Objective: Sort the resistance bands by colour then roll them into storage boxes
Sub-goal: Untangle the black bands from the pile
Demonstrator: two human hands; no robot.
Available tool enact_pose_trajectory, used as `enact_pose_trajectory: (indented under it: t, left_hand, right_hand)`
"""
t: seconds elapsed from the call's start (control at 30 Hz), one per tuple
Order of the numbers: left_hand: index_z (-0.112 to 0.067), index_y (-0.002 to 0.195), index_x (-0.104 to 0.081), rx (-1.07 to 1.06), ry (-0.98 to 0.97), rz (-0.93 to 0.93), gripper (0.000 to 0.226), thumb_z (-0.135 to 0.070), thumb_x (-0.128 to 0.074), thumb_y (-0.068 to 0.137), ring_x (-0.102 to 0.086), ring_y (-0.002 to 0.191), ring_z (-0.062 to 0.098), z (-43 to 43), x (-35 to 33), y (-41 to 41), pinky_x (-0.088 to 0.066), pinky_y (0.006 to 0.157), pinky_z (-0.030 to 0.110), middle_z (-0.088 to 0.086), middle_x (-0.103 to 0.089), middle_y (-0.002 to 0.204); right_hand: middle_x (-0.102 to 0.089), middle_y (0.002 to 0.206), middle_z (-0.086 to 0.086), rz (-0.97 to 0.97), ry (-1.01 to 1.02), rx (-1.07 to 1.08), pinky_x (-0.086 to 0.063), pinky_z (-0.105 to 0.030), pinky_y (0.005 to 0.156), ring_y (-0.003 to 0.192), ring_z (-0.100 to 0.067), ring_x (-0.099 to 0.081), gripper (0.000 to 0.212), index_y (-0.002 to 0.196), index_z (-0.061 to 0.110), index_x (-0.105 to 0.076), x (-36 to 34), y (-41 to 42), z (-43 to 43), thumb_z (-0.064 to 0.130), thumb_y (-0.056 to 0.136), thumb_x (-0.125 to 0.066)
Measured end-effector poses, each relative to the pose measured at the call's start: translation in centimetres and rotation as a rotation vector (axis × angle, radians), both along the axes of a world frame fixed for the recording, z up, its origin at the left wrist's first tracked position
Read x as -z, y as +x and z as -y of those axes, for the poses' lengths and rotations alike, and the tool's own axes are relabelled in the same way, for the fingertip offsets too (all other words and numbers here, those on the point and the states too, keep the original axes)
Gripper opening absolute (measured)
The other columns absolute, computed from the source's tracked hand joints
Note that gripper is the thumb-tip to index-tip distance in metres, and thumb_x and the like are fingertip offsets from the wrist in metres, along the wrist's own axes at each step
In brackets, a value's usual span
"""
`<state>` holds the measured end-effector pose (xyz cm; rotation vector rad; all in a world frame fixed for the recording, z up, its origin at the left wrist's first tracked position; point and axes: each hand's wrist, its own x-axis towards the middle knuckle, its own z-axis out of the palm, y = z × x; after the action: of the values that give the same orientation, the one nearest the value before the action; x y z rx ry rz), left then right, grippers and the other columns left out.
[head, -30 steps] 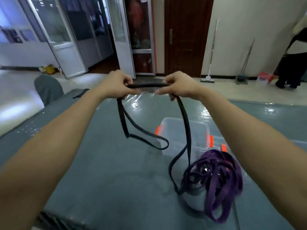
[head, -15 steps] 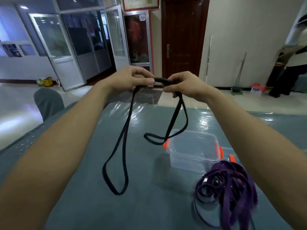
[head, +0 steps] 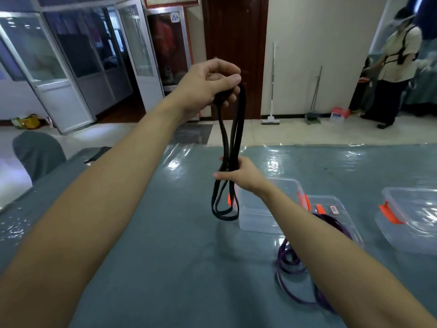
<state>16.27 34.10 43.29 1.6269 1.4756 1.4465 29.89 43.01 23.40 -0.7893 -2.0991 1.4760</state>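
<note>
A black resistance band (head: 233, 136) hangs folded in several strands above the table. My left hand (head: 210, 85) is raised and grips its top end. Lower down, my right hand (head: 238, 172) closes round the strands near their middle, and the loops dangle below it just over the table. A heap of purple bands (head: 293, 266) lies on the table at the right, partly hidden by my right forearm. A clear storage box (head: 257, 211) with orange clips stands behind the hanging loops.
A second clear box (head: 413, 221) with an orange clip stands at the far right. A clear lid (head: 331, 204) lies beside the first box. The table (head: 165, 233) has a grey-blue glossy cover. A person (head: 397, 67) stands at the back right. A grey chair (head: 37, 152) is at the left.
My left hand has gone up with the band's top end. My right hand has let go there and slid down to grip the strands at mid-height, so the band now hangs folded.
</note>
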Motion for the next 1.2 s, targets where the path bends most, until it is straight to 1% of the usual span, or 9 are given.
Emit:
enact_pose_trajectory:
  t: [0.17, 0.3, 0.4, 0.47, 0.57, 0.77, 0.87, 1.0, 1.2]
  left_hand:
    - [-0.01, 0.125, -0.069, -0.079, 0.018, 0.055, 0.024, -0.018, -0.072, 0.102, -0.063, 0.074, 0.02, -0.2, 1.2, -3.3, -0.058, 0.076, 0.037, 0.01, -0.072, 0.092]
    - [-0.012, 0.112, -0.068, -0.288, 0.007, 0.246, 0.031, -0.03, -0.084, 0.092, -0.063, 0.063, 0.014, 0.0, 6.5, -6.7, -0.059, 0.063, 0.029, -0.003, -0.069, 0.073]
    - [-0.008, 0.113, -0.073, -0.475, -0.3, 0.261, 0.049, -0.044, -0.089, 0.083, -0.071, 0.077, 0.021, 0.4, 15.0, -8.6, -0.056, 0.068, 0.03, 0.008, -0.078, 0.083]
    - [-0.012, 0.117, -0.073, -0.452, -0.634, 0.071, 0.028, -0.027, -0.077, 0.095, -0.07, 0.091, 0.024, 0.5, 21.0, -7.6, -0.05, 0.078, 0.033, 0.02, -0.078, 0.102]
    - [-0.012, 0.133, -0.065, -0.258, -0.706, -0.151, 0.043, -0.005, -0.074, 0.092, -0.069, 0.107, 0.019, 0.0, 26.8, -1.2, -0.055, 0.091, 0.03, 0.01, -0.076, 0.125]
    - [-0.036, 0.156, -0.046, 0.264, -0.532, -0.071, 0.103, -0.043, -0.101, 0.069, -0.045, 0.148, -0.005, -5.6, 28.8, 18.4, -0.034, 0.122, 0.026, -0.02, -0.054, 0.157]
    - [-0.025, 0.151, -0.055, 0.264, -0.44, -0.014, 0.091, -0.024, -0.102, 0.072, -0.06, 0.135, -0.001, -8.6, 29.7, 27.4, -0.044, 0.112, 0.02, -0.009, -0.068, 0.146]
    - [-0.017, 0.135, -0.068, 0.362, -0.507, 0.107, 0.078, -0.023, -0.1, 0.064, -0.073, 0.118, 0.017, -11.3, 32.4, 37.0, -0.056, 0.105, 0.036, 0.002, -0.077, 0.131]
    - [-0.015, 0.116, -0.075, 0.446, -0.663, 0.179, 0.046, -0.009, -0.094, 0.074, -0.074, 0.113, 0.019, -13.4, 36.8, 47.3, -0.053, 0.104, 0.041, 0.003, -0.08, 0.116]
  right_hand:
    - [-0.075, 0.078, -0.013, 0.08, -0.078, 0.065, -0.061, -0.043, 0.084, 0.072, -0.024, -0.072, 0.032, 0.095, -0.01, -0.07, 2.6, 3.5, -0.7, 0.019, 0.086, -0.078]
    - [-0.06, 0.071, -0.009, 0.127, -0.077, 0.038, -0.062, -0.04, 0.072, 0.066, -0.031, -0.068, 0.014, 0.092, 0.006, -0.066, 1.5, 8.9, -1.8, 0.014, 0.088, -0.076]
    - [-0.056, 0.067, 0.001, 0.127, -0.056, 0.136, -0.039, -0.032, 0.052, 0.056, -0.019, -0.043, 0.028, 0.11, 0.009, -0.067, -0.1, 12.6, -3.2, 0.005, 0.086, -0.081]
    - [-0.061, 0.065, 0.007, 0.125, -0.044, 0.143, -0.036, -0.032, 0.053, 0.057, -0.017, -0.041, 0.039, 0.12, 0.012, -0.066, -1.3, 14.8, -3.8, 0.0, 0.086, -0.081]
    - [-0.069, 0.084, 0.002, 0.291, 0.11, 0.071, -0.045, -0.032, 0.059, 0.061, -0.018, -0.052, 0.049, 0.127, 0.018, -0.064, -3.0, 17.9, -4.1, 0.003, 0.085, -0.084]
    - [-0.077, 0.097, 0.0, 0.528, 0.305, -0.041, -0.062, -0.032, 0.068, 0.072, -0.019, -0.074, 0.05, 0.13, 0.017, -0.066, -2.7, 26.1, -5.6, 0.014, 0.085, -0.087]
    - [-0.08, 0.092, 0.004, 0.529, 0.343, -0.054, -0.063, -0.042, 0.083, 0.083, -0.018, -0.076, 0.037, 0.114, 0.022, -0.074, -2.1, 32.4, -7.5, 0.02, 0.081, -0.091]
    - [-0.08, 0.103, 0.006, 0.429, 0.241, -0.021, -0.059, -0.032, 0.089, 0.095, -0.014, -0.076, 0.037, 0.117, 0.02, -0.075, 0.9, 41.4, -9.6, 0.018, 0.083, -0.089]
    - [-0.077, 0.09, 0.002, 0.128, -0.215, 0.192, -0.058, -0.025, 0.075, 0.079, -0.01, -0.073, 0.037, 0.123, 0.01, -0.074, 7.6, 50.6, -11.1, -0.002, 0.089, -0.08]
